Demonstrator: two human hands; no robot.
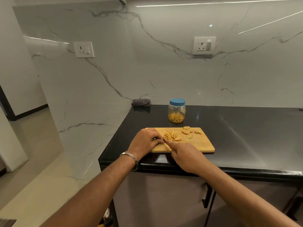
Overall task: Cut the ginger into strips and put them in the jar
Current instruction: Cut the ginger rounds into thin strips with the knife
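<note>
Both forearms reach forward over the black counter (246, 128) to the cutting board (201, 145). Left hand (144, 141), fingers curled, pinches ginger beside the strips (170, 136); right hand (185, 155) grips the knife (164, 140). The lidded jar (176, 110) stands behind the board.

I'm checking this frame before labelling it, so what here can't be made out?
All in the head view:
- Knife: almost all hidden between the left hand and right hand; blade shape unclear.
- What the left hand's fingers pinch: covered by the fingers.
- Jar: whether its blue lid is fastened is too small to tell.
- Ginger slices at the cutting board's far edge: too small to count.
</note>
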